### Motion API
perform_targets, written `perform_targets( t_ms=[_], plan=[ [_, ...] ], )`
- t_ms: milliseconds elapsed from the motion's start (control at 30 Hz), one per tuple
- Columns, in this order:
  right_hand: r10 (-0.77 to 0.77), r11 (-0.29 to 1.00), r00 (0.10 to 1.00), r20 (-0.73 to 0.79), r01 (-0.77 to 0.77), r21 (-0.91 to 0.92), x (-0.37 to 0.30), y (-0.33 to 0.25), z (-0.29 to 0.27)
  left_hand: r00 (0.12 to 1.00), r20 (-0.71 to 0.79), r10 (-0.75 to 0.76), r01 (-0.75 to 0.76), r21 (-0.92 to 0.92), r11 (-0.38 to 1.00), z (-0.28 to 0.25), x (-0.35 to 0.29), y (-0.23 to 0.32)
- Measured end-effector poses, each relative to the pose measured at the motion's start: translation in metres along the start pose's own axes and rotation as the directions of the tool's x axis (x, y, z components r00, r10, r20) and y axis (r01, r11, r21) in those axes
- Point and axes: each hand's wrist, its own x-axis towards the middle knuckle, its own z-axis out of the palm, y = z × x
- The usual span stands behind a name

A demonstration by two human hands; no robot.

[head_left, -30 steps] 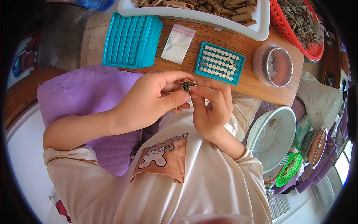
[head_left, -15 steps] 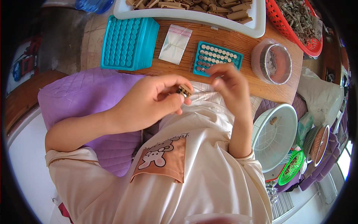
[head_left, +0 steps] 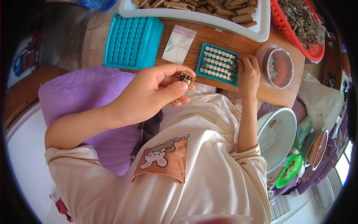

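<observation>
My left hand (head_left: 159,88) is closed around a small brown plastic casing (head_left: 187,77), with dark and shiny parts showing inside it. The thumb lies along its side, and the fingers hide some of it. On the table, a teal tray (head_left: 203,48) carries rows of small round pieces, mostly white-topped, a few darker. Over that tray's right edge, my right hand (head_left: 248,76) has its fingers bent and drawn together at the end of the rows. Whatever lies between those fingertips, if anything, is hidden.
Stacked teal trays (head_left: 154,41) and a clear plastic bag packet (head_left: 179,44) lie left of the tray. Behind is a white bin (head_left: 263,26) of brown casings. A clear round tub (head_left: 279,69), red basket (head_left: 315,54) and pale green basin (head_left: 278,138) stand at right.
My right hand has moved up and right, from in front of the teal tray to its right edge. The casing in my left hand has been tilted and shows more of its length.
</observation>
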Motion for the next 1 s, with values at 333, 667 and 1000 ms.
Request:
perform_targets(
  t_ms=[333, 667, 1000],
  plan=[
    [0.131, 0.700, 0.990, -0.056, -0.052, 0.712, 0.001, -0.119, -0.053, 0.991, -0.065, 0.115, -0.117, -0.026, 0.993, 0.002, -0.002, 0.000],
    [0.004, 0.611, 0.986, -0.167, 0.130, 0.781, -0.002, -0.143, -0.036, 0.979, -0.097, 0.178, -0.180, -0.015, 0.984, 0.002, -0.004, -0.004],
    [-0.027, 0.688, 0.936, -0.350, 0.271, 0.673, -0.009, -0.148, -0.030, 0.981, -0.081, 0.175, -0.167, 0.104, 0.980, 0.003, -0.006, -0.002]
  ],
)
